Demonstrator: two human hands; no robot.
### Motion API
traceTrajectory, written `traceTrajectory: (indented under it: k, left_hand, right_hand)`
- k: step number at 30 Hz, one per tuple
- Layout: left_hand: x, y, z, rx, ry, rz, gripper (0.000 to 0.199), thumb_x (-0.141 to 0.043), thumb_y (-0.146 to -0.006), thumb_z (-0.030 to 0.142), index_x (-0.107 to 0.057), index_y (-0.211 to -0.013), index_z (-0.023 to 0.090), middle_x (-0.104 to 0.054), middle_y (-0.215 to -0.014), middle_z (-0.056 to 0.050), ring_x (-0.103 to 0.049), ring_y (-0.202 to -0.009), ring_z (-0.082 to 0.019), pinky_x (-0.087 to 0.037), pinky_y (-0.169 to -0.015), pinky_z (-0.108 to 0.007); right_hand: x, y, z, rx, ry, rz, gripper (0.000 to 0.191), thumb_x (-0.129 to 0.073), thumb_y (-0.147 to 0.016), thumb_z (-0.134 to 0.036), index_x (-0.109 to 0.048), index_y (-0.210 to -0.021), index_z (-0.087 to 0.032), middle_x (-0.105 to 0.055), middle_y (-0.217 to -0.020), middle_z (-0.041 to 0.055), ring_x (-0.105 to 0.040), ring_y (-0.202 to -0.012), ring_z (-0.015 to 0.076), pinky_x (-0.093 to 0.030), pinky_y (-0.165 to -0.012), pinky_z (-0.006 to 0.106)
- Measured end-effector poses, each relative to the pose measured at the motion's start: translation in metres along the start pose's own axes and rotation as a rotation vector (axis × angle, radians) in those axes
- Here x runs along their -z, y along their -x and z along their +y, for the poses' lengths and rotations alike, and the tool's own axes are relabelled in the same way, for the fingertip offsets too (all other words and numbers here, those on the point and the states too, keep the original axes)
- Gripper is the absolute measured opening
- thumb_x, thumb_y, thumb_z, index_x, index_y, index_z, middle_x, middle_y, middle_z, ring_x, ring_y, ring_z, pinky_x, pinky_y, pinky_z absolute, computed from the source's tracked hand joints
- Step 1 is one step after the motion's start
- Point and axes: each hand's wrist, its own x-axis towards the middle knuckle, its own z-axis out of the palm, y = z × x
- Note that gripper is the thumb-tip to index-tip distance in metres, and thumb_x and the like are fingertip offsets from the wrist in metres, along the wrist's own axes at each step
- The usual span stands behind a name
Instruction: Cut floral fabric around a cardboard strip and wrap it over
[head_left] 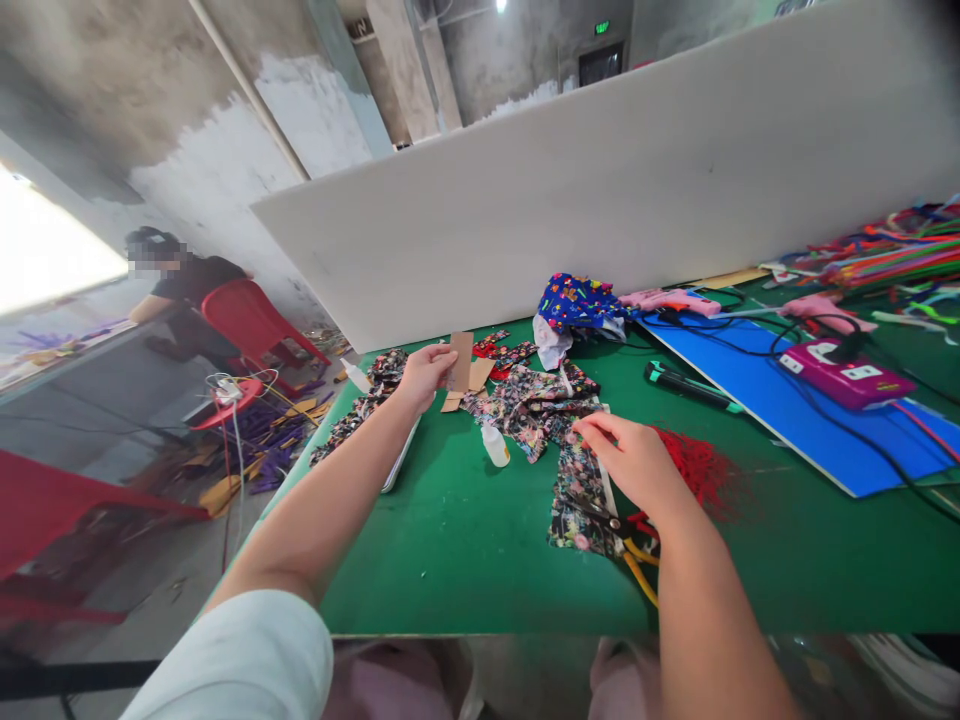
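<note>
My left hand (427,378) is closed on a small brown cardboard piece (460,360), held upright above the table. More cardboard pieces (480,375) lie just beyond it. My right hand (622,455) has its fingertips pinched together over dark floral fabric (574,490); whether they grip the cloth is unclear. Black-bladed scissors (615,523) with yellow handles rest across that fabric, partly beneath my right forearm. Between my hands stands a small white squeeze bottle (495,446), beside a crumpled heap of floral fabric (525,395).
A blue board (795,400) carries a magenta power strip (844,374) with cables. Near it are a box cutter (690,386), pink glue guns (671,301) and red shreds (697,470). Blue patterned cloth (574,305) sits against the white partition (570,190). A person (199,280) sits at the left.
</note>
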Motion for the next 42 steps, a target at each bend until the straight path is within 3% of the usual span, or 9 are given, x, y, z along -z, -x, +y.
traceTrajectory:
  k: [5,10,15,19,26,31,37,42]
  left_hand:
    - [-0.011,0.04,0.037,-0.119,0.266,-0.069,0.037,-0.066,-0.07,0.038,-0.058,-0.098,0.014,-0.064,-0.081,-0.003,-0.059,-0.064,-0.012,-0.047,-0.054,-0.022]
    - [-0.027,0.08,0.065,-0.146,0.422,-0.164,0.033,-0.071,-0.065,0.035,-0.059,-0.089,0.015,-0.066,-0.079,-0.001,-0.062,-0.068,-0.012,-0.049,-0.059,-0.024]
    - [-0.043,0.111,0.077,-0.142,0.52,-0.281,0.025,-0.073,-0.064,0.028,-0.06,-0.081,0.016,-0.066,-0.071,0.002,-0.061,-0.063,-0.009,-0.048,-0.059,-0.02]
    - [-0.05,0.122,0.077,-0.151,0.542,-0.323,0.024,-0.072,-0.065,0.028,-0.061,-0.083,0.016,-0.066,-0.068,0.002,-0.06,-0.061,-0.008,-0.047,-0.059,-0.018]
    - [-0.048,0.132,0.062,-0.198,0.469,-0.275,0.047,-0.062,-0.074,0.041,-0.055,-0.114,0.018,-0.07,-0.086,-0.004,-0.065,-0.078,-0.017,-0.05,-0.076,-0.031]
    - [-0.049,0.143,0.044,-0.164,0.279,-0.316,0.043,-0.056,-0.076,0.051,-0.065,-0.093,0.013,-0.07,-0.08,-0.008,-0.065,-0.077,-0.02,-0.051,-0.065,-0.029]
    - [-0.052,0.15,0.044,-0.131,0.08,-0.233,0.022,-0.068,-0.067,0.037,-0.069,-0.075,0.017,-0.069,-0.068,-0.001,-0.061,-0.063,-0.014,-0.047,-0.058,-0.023]
    - [-0.052,0.154,0.044,-0.12,0.057,-0.211,0.014,-0.066,-0.068,0.033,-0.068,-0.068,0.019,-0.068,-0.064,-0.001,-0.061,-0.063,-0.014,-0.047,-0.059,-0.024]
  right_hand:
    - [-0.002,0.003,-0.008,0.011,-0.124,-0.003,0.033,-0.041,-0.084,-0.046,-0.065,-0.083,-0.023,-0.067,-0.076,0.0019,-0.059,-0.071,0.0167,-0.041,-0.064,0.028]
    - [-0.007,0.007,-0.023,0.021,-0.417,-0.05,0.035,-0.046,-0.081,-0.05,-0.063,-0.094,-0.022,-0.066,-0.076,0.0019,-0.057,-0.066,0.0139,-0.044,-0.06,0.026]
    - [-0.014,0.007,-0.035,-0.001,-0.688,-0.142,0.038,-0.056,-0.075,-0.047,-0.059,-0.103,-0.021,-0.066,-0.08,0.0024,-0.058,-0.067,0.0128,-0.047,-0.058,0.024]
    - [-0.017,0.007,-0.038,0.026,-0.676,-0.117,0.028,-0.055,-0.077,-0.042,-0.063,-0.091,-0.02,-0.066,-0.083,0.0024,-0.057,-0.064,0.0116,-0.047,-0.057,0.024]
    - [-0.015,0.006,-0.035,0.02,-0.697,-0.034,0.023,-0.054,-0.077,-0.04,-0.063,-0.083,-0.02,-0.065,-0.075,0.001,-0.058,-0.062,0.0118,-0.048,-0.056,0.025]
    - [-0.012,0.005,-0.033,0.022,-0.664,0.033,0.023,-0.054,-0.077,-0.042,-0.062,-0.079,-0.02,-0.063,-0.071,-0.0001,-0.057,-0.057,0.0113,-0.047,-0.054,0.024]
    - [-0.014,0.005,-0.032,0.027,-0.548,0.061,0.026,-0.053,-0.078,-0.043,-0.062,-0.082,-0.02,-0.064,-0.072,0.0013,-0.058,-0.058,0.0129,-0.047,-0.054,0.026]
    - [-0.015,0.005,-0.031,0.039,-0.535,0.072,0.024,-0.052,-0.078,-0.042,-0.061,-0.081,-0.02,-0.064,-0.074,0.0016,-0.059,-0.06,0.0136,-0.048,-0.056,0.027]
